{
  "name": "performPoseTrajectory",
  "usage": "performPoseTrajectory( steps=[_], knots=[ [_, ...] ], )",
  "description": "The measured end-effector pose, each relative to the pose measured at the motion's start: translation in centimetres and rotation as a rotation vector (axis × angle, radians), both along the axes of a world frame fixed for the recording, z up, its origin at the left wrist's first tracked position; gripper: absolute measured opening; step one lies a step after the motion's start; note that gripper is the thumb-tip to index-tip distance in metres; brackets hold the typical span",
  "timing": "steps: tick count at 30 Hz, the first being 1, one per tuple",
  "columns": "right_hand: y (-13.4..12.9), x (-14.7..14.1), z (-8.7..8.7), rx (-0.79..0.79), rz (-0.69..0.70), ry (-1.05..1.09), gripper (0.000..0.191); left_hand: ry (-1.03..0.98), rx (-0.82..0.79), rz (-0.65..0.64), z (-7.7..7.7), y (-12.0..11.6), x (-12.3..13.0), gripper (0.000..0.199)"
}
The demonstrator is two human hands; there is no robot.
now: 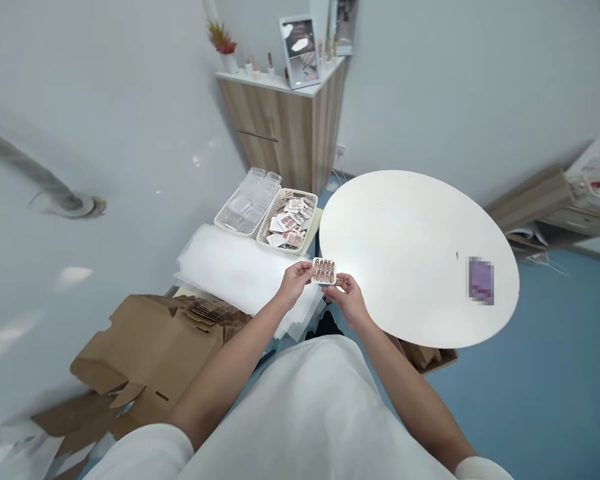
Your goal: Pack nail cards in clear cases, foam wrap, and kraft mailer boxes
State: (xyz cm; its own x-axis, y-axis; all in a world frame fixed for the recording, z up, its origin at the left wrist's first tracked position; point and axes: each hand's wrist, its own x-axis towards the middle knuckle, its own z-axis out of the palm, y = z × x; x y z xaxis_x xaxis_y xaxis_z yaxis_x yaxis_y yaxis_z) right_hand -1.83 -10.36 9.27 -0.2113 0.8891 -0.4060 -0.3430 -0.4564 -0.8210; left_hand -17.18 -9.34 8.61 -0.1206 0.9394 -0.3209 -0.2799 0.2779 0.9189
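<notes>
Between my two hands is a small white card of press-on nails [324, 271], with two rows of brownish, pointed nails on it. My left hand [296, 283] pinches its left edge. At the lower right corner, the fingers of my right hand [349, 299] close on the card too. Just beyond lies a white basket of nail cards [287, 220], loosely piled. Beside it, to the left, another white basket [225, 223] holds clear plastic boxes [250, 200].
A white oval table [405, 247] stands to the right, with a blurred purple item [481, 281] on it. White sheets [230, 267] lie left of my hands. Flattened brown cardboard boxes [150, 340] are at the lower left. A wooden cabinet [285, 127] stands ahead, bearing picture frames.
</notes>
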Motion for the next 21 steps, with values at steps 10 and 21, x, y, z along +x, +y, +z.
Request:
performPoseTrajectory(
  steps=[10, 21],
  knots=[
    [-1.4, 5.4, -0.9, -0.043, -0.291, 0.043, 0.030, -0.109, -0.041, -0.175, 0.0, 0.6, 7.1, 0.027],
    [3.9, 14.7, 0.1, 0.104, -0.258, -0.143, 0.031, 0.239, 0.058, -0.300, 1.4, 5.0, 13.2, 0.037]
  ],
)
